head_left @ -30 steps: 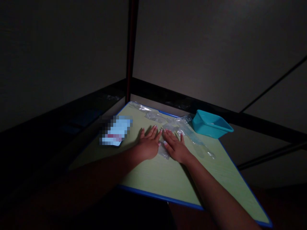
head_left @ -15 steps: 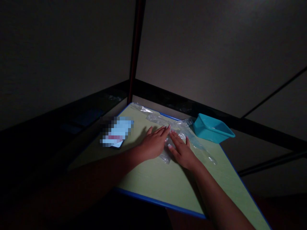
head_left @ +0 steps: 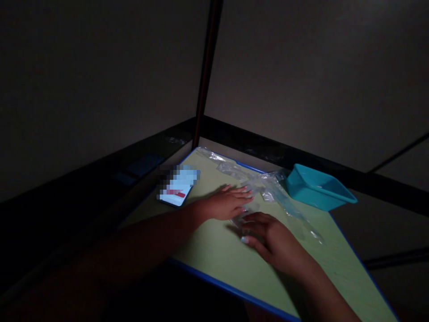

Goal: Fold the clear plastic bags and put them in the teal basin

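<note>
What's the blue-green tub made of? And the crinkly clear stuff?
The tub looks like hard, smooth plastic, probably moulded: it's one even colour, with a neat lip. The clear stuff is likely thin, glossy plastic film, because it's see-through and its wrinkles glint.

Plastic film point(head_left: 268, 192): clear, thin, crinkled — glossy highlights along its folds.
Basin point(head_left: 315, 185): turquoise, looks like plastic — smooth walls, soft sheen.
Tabletop point(head_left: 208, 241): pale green, smooth, faintly grained; core material cannot be told.
Phone screen point(head_left: 177, 185): smooth, lit, partly pixelated.
Lower wall band point(head_left: 248, 135): black, glossy, reflective.
</note>
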Tool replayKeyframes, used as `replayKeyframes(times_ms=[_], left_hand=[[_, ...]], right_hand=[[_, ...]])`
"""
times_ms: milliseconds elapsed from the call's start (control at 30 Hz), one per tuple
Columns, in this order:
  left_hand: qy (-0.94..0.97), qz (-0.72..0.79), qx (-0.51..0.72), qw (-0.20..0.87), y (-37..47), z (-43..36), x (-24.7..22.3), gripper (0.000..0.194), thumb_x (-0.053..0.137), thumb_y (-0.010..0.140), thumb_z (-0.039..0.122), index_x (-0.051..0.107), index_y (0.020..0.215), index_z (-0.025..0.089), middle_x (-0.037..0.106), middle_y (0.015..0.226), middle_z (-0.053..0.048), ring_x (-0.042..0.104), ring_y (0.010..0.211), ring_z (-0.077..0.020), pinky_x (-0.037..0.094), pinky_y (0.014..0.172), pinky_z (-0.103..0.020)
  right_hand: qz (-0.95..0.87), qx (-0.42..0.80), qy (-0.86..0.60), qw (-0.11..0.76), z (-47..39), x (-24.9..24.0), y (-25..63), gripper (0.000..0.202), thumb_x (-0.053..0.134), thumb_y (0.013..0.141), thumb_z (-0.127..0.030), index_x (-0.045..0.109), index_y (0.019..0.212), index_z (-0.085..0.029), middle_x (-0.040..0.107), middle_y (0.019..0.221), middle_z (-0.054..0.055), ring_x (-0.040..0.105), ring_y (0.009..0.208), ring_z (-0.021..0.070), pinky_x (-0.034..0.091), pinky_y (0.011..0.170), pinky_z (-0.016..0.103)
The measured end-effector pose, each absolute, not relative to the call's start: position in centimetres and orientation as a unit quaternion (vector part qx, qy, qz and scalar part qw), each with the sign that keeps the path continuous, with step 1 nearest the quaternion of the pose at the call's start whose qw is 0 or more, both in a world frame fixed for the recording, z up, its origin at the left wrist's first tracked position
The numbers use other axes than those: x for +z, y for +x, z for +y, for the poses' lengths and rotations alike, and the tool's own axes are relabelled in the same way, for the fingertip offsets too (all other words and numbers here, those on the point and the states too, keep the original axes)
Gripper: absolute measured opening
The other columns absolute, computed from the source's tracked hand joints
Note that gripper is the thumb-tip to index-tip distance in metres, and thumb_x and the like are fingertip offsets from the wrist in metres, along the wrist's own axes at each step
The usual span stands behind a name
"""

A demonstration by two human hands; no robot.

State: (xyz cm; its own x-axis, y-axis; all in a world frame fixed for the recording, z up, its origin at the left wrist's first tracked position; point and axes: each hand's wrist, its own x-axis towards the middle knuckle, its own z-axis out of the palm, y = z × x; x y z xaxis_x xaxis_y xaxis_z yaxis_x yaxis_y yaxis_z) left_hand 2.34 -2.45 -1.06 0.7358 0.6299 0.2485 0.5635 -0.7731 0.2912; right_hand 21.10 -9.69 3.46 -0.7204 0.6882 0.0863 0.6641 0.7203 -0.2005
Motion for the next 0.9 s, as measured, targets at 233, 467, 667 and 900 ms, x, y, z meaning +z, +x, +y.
replayKeyframes(times_ms=[233, 467, 667, 900], left_hand=[[0.95, 0.258, 0.115, 0.134, 2.4, -2.4, -1.5, 0.04, 0.036, 0.093, 0.027, 0.041, 0.132, 0.033, 0.037, 0.144, 0.004, 0.016, 0.138, -0.0172, 0.017, 0.108, -0.051], [0.94, 0.286, 0.111, 0.151, 2.6, -1.8, -2.4, 0.057, 0.033, 0.088, 0.011, 0.024, 0.142, 0.028, 0.03, 0.147, -0.003, 0.026, 0.135, -0.0132, 0.017, 0.11, -0.04], [0.941, 0.3, 0.091, 0.131, 2.5, -1.5, -2.6, 0.064, 0.035, 0.084, 0.007, 0.021, 0.142, 0.029, 0.019, 0.151, -0.004, 0.013, 0.139, -0.0144, 0.015, 0.11, -0.043], [0.938, 0.32, 0.084, 0.103, 2.2, -1.1, -3.4, 0.064, 0.03, 0.085, 0.007, 0.016, 0.143, 0.028, 0.02, 0.151, -0.005, 0.014, 0.139, -0.0142, 0.01, 0.11, -0.048]], right_hand=[[-0.906, 0.169, -0.384, -0.05, -11.7, 3.3, 21.0, 0.064, 0.048, 0.083, -0.053, 0.039, 0.138, -0.023, 0.029, 0.146, 0.012, 0.026, 0.135, 0.0293, 0.026, 0.107, 0.049], [-0.887, 0.138, -0.434, -0.081, -11.7, 3.8, 20.6, 0.068, 0.048, 0.083, -0.055, 0.038, 0.139, -0.017, 0.021, 0.147, 0.017, 0.013, 0.137, 0.0348, 0.009, 0.106, 0.061], [-0.884, 0.143, -0.435, -0.093, -11.8, 3.8, 20.5, 0.075, 0.038, 0.084, -0.062, 0.039, 0.137, -0.009, 0.019, 0.146, 0.023, 0.01, 0.137, 0.0361, 0.009, 0.106, 0.061], [-0.896, 0.132, -0.421, -0.058, -11.6, 3.6, 20.2, 0.071, 0.036, 0.086, -0.06, 0.041, 0.136, -0.01, 0.02, 0.146, 0.022, 0.011, 0.137, 0.0352, 0.006, 0.106, 0.06]])
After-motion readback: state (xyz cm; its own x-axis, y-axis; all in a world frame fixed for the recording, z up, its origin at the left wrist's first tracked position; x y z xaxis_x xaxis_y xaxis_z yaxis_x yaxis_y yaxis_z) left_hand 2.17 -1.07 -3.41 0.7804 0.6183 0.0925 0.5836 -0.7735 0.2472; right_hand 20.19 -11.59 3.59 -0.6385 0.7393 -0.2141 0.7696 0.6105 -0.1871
